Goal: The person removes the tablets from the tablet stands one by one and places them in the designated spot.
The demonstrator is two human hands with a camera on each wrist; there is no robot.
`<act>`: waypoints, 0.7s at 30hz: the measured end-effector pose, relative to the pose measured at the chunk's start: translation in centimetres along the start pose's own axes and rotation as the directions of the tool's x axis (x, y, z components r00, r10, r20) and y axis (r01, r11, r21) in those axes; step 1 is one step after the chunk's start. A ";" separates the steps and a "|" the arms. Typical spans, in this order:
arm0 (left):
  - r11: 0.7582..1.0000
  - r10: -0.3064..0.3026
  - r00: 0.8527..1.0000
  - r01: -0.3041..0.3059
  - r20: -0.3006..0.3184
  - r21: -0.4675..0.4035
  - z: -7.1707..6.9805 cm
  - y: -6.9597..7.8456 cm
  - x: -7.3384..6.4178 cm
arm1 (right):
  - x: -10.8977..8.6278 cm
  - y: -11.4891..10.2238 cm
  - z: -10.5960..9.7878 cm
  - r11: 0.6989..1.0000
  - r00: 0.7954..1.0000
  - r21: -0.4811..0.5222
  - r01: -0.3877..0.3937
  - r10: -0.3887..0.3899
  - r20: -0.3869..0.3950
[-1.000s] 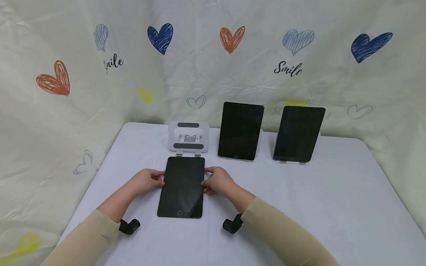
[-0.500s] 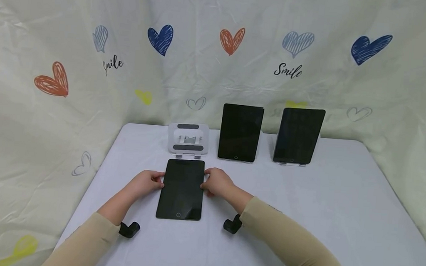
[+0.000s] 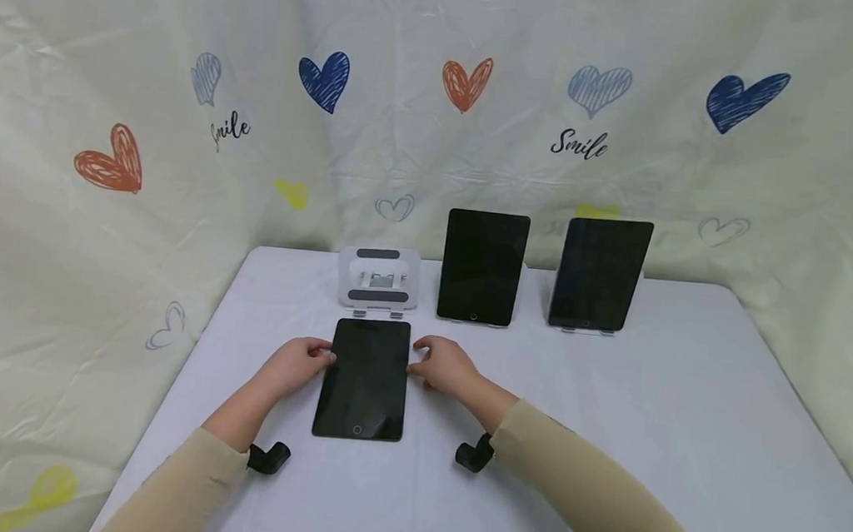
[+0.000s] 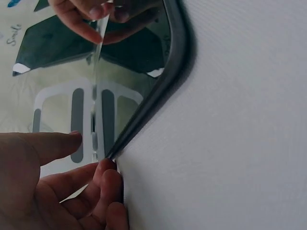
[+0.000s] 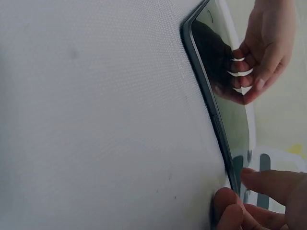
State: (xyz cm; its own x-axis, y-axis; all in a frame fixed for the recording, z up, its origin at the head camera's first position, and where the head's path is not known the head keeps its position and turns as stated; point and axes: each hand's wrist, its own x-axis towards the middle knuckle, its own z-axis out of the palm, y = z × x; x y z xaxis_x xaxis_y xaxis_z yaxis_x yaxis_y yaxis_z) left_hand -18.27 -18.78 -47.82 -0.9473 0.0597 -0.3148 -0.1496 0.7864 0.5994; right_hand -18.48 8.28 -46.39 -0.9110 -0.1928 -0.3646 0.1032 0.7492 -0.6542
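A black tablet (image 3: 362,382) lies screen up on the white-covered table, its far edge just short of a white stand (image 3: 377,296) with grey pads. At its left edge is my left hand (image 3: 294,366); in the left wrist view the fingers (image 4: 111,184) touch the tablet's side while the thumb is raised off it. My right hand (image 3: 449,366) is by the right edge, index finger held a little apart and thumb tip close to the rim. The right wrist view shows the right thumb (image 5: 268,184) over the rim, fingers loosely bent beside it.
Two more black tablets stand propped upright at the back: one in the middle (image 3: 482,266) and one to the right (image 3: 600,273). White cloth covers the table (image 3: 647,425). Behind it hangs a pale curtain (image 3: 510,164) printed with hearts.
The tablet's far end has come slightly away from the stand's lip. Both hands have loosened from its edges; the right index finger has moved off it.
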 end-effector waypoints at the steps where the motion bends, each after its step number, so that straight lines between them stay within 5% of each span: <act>1: 1.000 -0.008 1.000 0.008 -0.003 -0.004 0.0 0.1 0.0 | 0.0 0.2 -0.1 1.000 1.000 0.004 0.009 -0.009 -0.009; 7: 0.998 -0.032 0.999 0.031 -0.024 -0.047 0.0 0.4 -0.2 | -0.2 1.0 -1.2 0.999 0.998 0.031 0.026 -0.024 -0.055; 21: 0.994 0.057 0.985 -0.072 -0.163 -0.087 1.1 3.5 0.8 | -1.0 3.2 -4.2 1.000 0.982 -0.013 0.020 -0.022 -0.187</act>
State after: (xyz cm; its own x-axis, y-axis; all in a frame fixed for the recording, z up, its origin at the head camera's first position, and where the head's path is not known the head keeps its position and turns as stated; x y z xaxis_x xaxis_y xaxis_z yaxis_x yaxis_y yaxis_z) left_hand -19.22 -15.27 -46.75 -0.9878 0.0031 -0.1558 -0.1053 0.7238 0.6819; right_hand -18.89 13.55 -45.37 -0.9717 -0.0871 -0.2196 0.0800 0.7533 -0.6527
